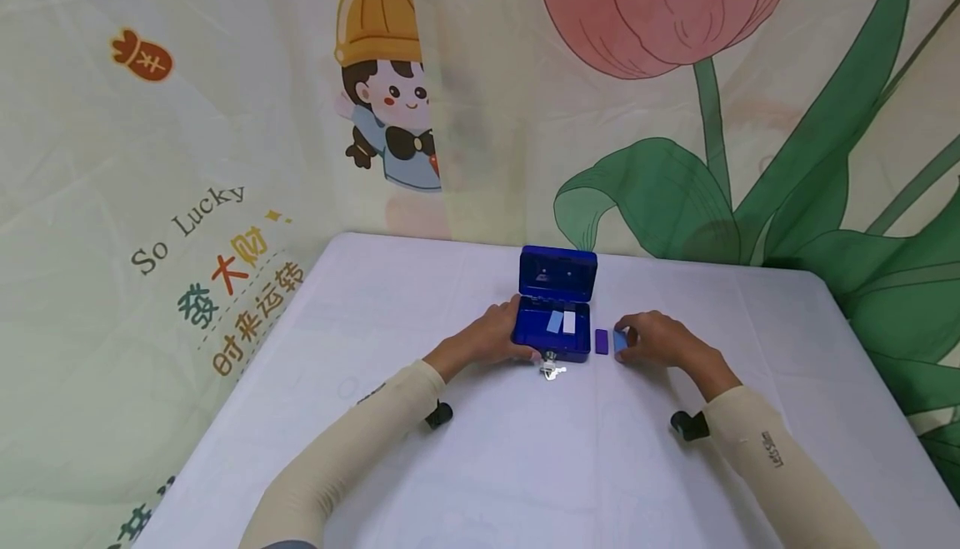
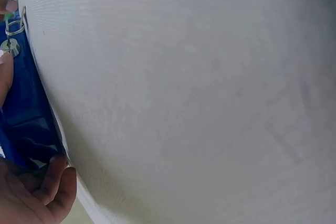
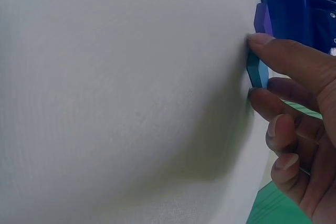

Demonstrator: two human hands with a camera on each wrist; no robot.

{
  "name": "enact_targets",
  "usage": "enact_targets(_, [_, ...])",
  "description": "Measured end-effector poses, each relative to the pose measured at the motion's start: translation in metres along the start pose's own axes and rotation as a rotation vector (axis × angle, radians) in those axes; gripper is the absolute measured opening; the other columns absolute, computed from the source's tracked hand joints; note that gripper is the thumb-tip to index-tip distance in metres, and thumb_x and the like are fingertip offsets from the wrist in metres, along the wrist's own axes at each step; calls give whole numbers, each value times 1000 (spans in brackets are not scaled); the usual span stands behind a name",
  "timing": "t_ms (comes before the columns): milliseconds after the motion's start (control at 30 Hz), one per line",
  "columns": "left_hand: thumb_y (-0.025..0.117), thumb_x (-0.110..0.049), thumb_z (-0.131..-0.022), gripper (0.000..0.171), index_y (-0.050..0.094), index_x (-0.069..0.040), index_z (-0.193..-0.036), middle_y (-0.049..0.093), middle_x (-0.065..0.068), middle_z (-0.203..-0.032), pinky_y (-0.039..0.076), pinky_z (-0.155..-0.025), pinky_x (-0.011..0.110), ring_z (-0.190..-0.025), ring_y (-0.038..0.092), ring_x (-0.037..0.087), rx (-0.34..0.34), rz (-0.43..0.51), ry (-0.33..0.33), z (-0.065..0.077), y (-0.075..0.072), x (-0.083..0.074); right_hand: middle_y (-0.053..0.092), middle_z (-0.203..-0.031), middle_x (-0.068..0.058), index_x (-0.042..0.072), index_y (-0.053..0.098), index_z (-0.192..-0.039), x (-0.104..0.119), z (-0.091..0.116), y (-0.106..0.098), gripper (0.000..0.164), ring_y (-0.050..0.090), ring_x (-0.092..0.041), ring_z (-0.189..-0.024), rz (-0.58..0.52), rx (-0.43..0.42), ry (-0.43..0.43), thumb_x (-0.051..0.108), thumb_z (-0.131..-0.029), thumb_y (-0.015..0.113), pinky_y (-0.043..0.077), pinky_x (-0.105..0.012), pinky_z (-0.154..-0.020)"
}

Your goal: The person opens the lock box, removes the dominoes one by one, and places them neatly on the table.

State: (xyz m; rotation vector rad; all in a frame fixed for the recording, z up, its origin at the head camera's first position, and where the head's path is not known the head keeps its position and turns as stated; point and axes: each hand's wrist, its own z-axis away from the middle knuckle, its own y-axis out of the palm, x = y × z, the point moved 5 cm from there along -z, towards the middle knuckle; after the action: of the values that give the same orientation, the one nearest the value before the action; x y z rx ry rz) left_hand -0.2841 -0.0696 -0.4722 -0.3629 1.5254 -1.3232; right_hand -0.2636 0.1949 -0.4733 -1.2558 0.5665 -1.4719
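Observation:
A dark blue metal cash box (image 1: 528,331) lies on the table with its lid (image 1: 557,272) raised. My left hand (image 1: 495,334) grips its left side, thumb at the front close to the lock (image 2: 10,48). Keys (image 1: 553,372) on a ring hang from that lock. Inside are a light blue block (image 1: 555,321) and a white block (image 1: 569,322). A purple block (image 1: 602,341) stands just right of the box. Beside it, my right hand (image 1: 657,338) pinches another light blue block (image 3: 257,71) between thumb and fingers, close over the tabletop.
White cloth covers the table (image 1: 480,474). Behind it hangs a printed backdrop (image 1: 487,116) with a tulip and a cartoon figure. Small black cameras (image 1: 439,415) are worn under both wrists.

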Motion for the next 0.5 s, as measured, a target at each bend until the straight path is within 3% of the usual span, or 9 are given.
enact_targets(200, [81,-55,-79,115,13,-10,-159,44,20,-151,39,-113,53,-136,44,36,2,7,3,-1,1,1,70,-95,-3,7,64,-129,0,2,-5,54,62,-22,-93,10,-20,-1,27,-83,83,55,-45,-90])
enact_targets(500, [81,-55,-79,116,11,-10,-159,43,20,-152,38,-113,54,-137,43,36,6,6,-3,-2,0,1,72,-99,-4,5,66,-127,19,2,-20,49,64,-24,-96,7,-108,-90,28,-86,80,55,-44,-89])
